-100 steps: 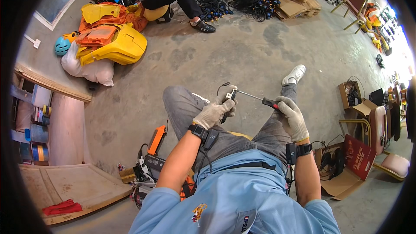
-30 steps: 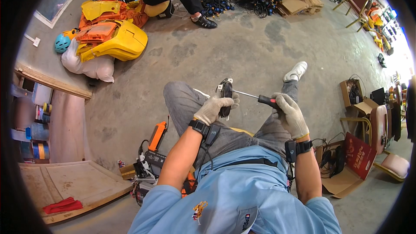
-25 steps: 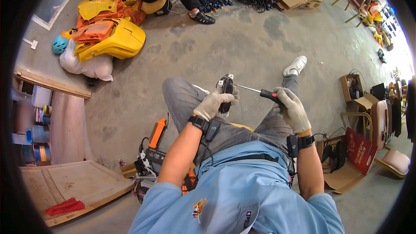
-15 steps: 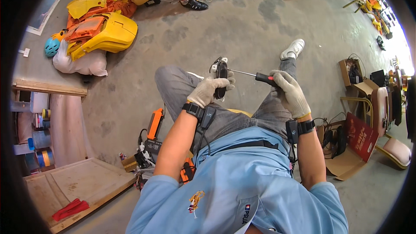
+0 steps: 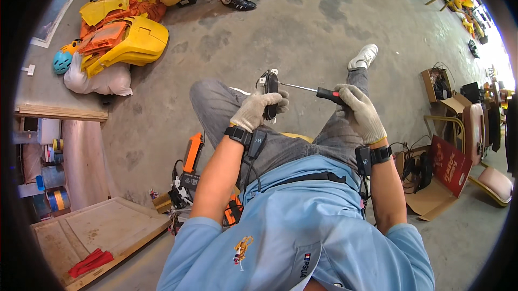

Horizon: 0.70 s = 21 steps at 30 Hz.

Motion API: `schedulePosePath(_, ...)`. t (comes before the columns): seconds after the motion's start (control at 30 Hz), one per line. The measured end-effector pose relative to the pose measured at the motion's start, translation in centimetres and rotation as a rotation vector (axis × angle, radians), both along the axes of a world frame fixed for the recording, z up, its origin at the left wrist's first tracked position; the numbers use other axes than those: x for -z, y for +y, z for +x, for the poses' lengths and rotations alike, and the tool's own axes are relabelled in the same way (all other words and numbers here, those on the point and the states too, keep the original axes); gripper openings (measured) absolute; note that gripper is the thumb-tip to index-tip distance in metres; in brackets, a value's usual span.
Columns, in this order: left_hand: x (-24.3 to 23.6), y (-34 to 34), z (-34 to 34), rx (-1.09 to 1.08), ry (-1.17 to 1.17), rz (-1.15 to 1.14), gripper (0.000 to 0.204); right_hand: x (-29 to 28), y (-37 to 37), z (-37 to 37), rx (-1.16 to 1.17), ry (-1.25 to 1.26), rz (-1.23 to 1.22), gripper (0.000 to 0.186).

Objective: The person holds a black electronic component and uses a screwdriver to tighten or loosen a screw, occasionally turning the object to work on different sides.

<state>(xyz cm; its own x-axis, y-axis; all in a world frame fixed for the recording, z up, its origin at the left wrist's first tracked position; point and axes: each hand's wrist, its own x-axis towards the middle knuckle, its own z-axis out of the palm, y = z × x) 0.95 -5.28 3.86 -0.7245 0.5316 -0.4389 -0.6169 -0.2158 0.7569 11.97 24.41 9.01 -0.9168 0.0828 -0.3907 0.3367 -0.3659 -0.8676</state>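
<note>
My left hand [image 5: 258, 108], in a pale knit glove, is closed round a narrow black part [image 5: 271, 89] with small light metal tabs at its top end. The part stands roughly upright above my left thigh; its exact kind I cannot make out. My right hand [image 5: 360, 111], gloved the same way, grips the black and red handle of a screwdriver [image 5: 328, 95]. Its thin metal shaft points left, and the tip meets or nearly meets the upper right side of the black part. My fingers hide the part's lower middle.
On the left lie yellow and orange plastic shells [image 5: 129, 45] and a white sack [image 5: 102, 78]. A wooden board [image 5: 108, 231] bears a red cloth [image 5: 91, 262]. Orange-black devices [image 5: 192, 152] lie beside my left arm. An open cardboard box [image 5: 431, 199] and chairs stand right. Another person's shoe [image 5: 239, 3] is ahead.
The black part and the screwdriver have shifted slightly left and up in the view. Both hands keep their hold.
</note>
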Motion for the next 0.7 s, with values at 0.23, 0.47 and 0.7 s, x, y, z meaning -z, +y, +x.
schedulePosePath(0.23, -0.3, 0.1, 0.0, 0.027, 0.010, -0.005, 0.033, -0.1, -0.8, 0.3, -0.012, -0.036, 0.054, 0.038)
schedulePosePath(0.47, -0.3, 0.0, 0.0, 0.044, 0.036, -0.049, 0.031, 0.1, -2.1, -0.2, 0.002, -0.039, -0.033, 0.039)
schedulePosePath(0.7, 0.3, -0.3, -0.3, 0.087, 0.039, -0.126, 0.027, 0.2, -2.0, -0.3, -0.023, -0.037, -0.022, 0.038)
